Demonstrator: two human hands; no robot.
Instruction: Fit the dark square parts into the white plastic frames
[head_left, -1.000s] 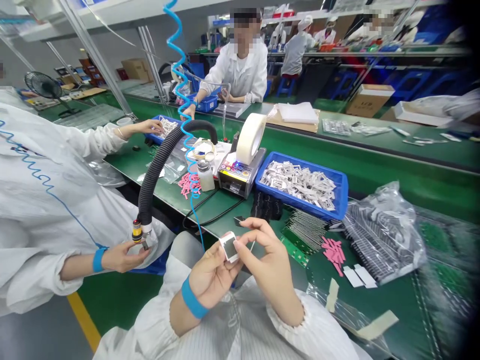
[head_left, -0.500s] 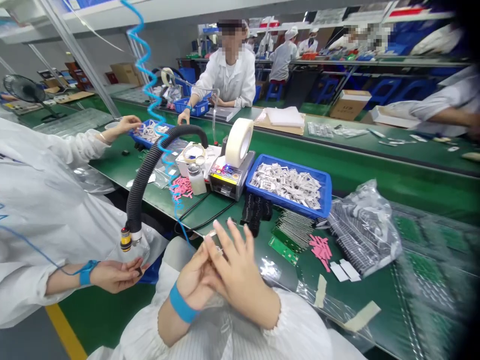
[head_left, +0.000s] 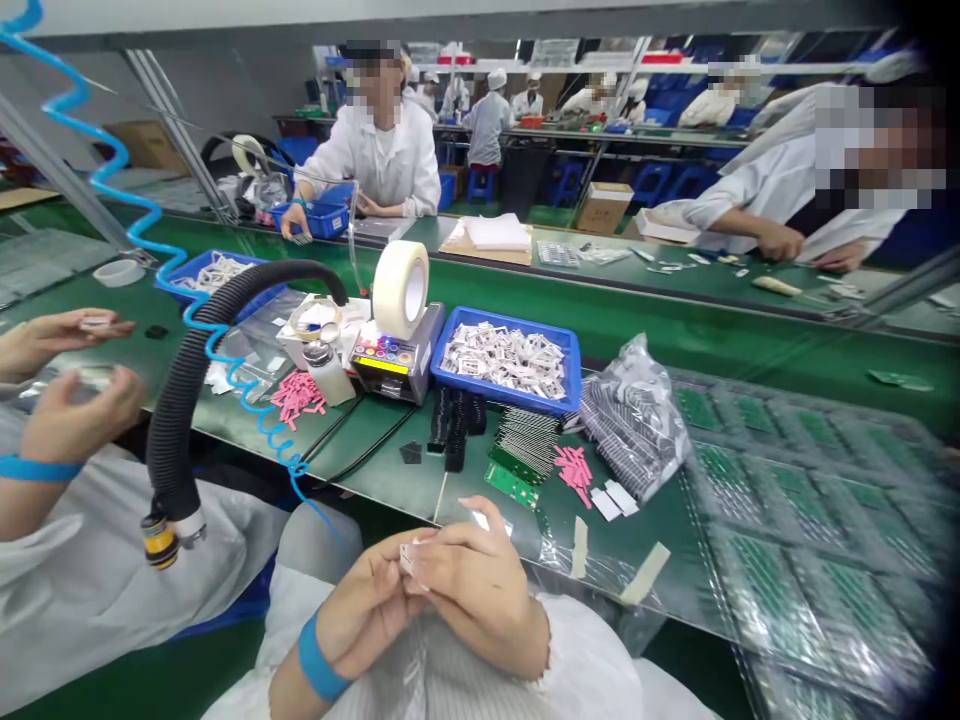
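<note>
Small white piece (head_left: 407, 558) sits between fingertips of both hands, in front of body, just off near edge of tabletop (head_left: 390, 485). Left hand (head_left: 364, 605) is on its left, right hand (head_left: 480, 592) on its right; both touch, so neither is nearer. Long axis: cannot tell, fingers hide most part. Grip of left hand is closed, pinching piece; right fingers are also closed on it. Green circuit board (head_left: 511, 485) lies ahead, rather to right.
</note>
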